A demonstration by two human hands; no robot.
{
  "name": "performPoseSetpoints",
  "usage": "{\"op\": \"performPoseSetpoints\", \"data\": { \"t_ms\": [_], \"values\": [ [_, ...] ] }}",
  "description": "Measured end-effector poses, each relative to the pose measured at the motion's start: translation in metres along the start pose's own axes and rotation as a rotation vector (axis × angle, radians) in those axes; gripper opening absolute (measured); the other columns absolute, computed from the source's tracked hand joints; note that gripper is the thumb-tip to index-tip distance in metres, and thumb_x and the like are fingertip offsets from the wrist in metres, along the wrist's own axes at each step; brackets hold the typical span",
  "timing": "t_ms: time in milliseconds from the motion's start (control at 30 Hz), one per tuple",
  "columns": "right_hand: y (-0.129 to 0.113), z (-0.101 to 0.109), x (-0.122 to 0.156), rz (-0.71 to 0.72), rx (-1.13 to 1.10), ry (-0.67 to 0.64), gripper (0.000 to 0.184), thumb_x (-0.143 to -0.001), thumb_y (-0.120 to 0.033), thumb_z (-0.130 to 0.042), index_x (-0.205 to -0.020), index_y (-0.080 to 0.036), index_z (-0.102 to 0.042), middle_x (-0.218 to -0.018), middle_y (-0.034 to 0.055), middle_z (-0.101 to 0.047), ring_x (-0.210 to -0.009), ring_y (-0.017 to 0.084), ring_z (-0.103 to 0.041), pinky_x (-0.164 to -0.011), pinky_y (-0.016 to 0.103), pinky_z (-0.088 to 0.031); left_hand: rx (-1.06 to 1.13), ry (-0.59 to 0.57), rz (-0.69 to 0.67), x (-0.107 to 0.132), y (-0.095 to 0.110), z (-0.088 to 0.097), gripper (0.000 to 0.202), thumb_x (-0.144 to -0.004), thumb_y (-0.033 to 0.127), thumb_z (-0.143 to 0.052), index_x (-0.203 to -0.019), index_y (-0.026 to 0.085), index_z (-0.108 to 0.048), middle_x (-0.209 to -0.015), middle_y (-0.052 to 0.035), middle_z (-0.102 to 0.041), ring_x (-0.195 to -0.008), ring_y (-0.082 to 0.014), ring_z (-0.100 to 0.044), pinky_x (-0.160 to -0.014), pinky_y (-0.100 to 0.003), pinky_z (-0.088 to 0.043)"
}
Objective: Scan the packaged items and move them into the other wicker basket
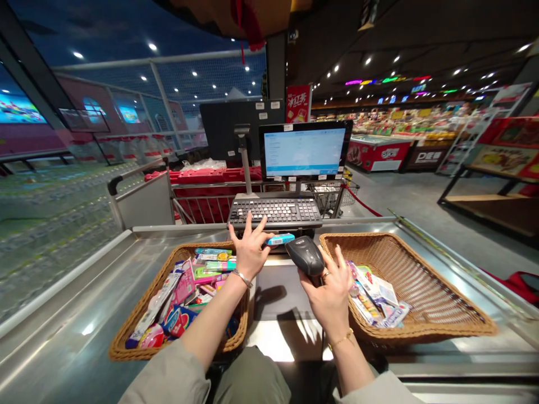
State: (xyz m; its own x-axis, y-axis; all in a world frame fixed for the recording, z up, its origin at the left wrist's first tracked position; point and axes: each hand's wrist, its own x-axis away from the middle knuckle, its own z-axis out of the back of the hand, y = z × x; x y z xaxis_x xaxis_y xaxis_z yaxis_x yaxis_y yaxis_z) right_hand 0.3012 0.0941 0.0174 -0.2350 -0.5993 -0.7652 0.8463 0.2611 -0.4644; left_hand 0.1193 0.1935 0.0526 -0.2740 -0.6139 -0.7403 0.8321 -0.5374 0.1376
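Blue packet [280, 239]: pinched at left hand [250, 250] fingertips, just before the keyboard [274, 211]
Right hand [330, 293]: wrapped round black scanner [306, 255]
Baskets: left [138, 322] full, right [429, 292] holds few packets, on steel surface [76, 336]

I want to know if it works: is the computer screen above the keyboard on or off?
On. The screen glows white and blue with lines of text, too small to read, above the keyboard.

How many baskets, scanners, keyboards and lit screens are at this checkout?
Wicker baskets: 2, left basket and right basket
Handheld scanner: 1, in the right hand
Keyboard: 1
Lit screen: 1
Total: 5
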Motion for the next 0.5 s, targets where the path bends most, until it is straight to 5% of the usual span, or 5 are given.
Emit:
{"op": "performPoseSetpoints", "data": {
  "t_ms": [133,500],
  "values": [
    [0.008,0.007,-0.003,-0.041,0.008,0.014,0.039,-0.082,-0.037,-0.063,-0.117,-0.019,-0.062,-0.129,0.0118,-0.061,-0.139,0.033,-0.034,-0.11,0.063,-0.023,0.022,-0.005,-0.026,-0.003,0.01,-0.005,0.017,-0.08,0.021,-0.062,-0.093,0.03,-0.068,-0.141,0.0004,-0.054,-0.147,-0.0315,-0.022,-0.112,-0.072,0.006],
    [0.036,0.027,-0.013,-0.176,-0.009,0.094,0.038,-0.081,-0.035,-0.065,-0.113,-0.015,-0.064,-0.124,0.0137,-0.064,-0.138,0.033,-0.035,-0.11,0.06,-0.025,0.071,-0.041,-0.07,-0.014,0.039,-0.016,0.018,-0.08,0.022,-0.064,-0.095,0.031,-0.068,-0.141,0.0016,-0.054,-0.147,-0.032,-0.022,-0.112,-0.073,0.005]
  ]
}}
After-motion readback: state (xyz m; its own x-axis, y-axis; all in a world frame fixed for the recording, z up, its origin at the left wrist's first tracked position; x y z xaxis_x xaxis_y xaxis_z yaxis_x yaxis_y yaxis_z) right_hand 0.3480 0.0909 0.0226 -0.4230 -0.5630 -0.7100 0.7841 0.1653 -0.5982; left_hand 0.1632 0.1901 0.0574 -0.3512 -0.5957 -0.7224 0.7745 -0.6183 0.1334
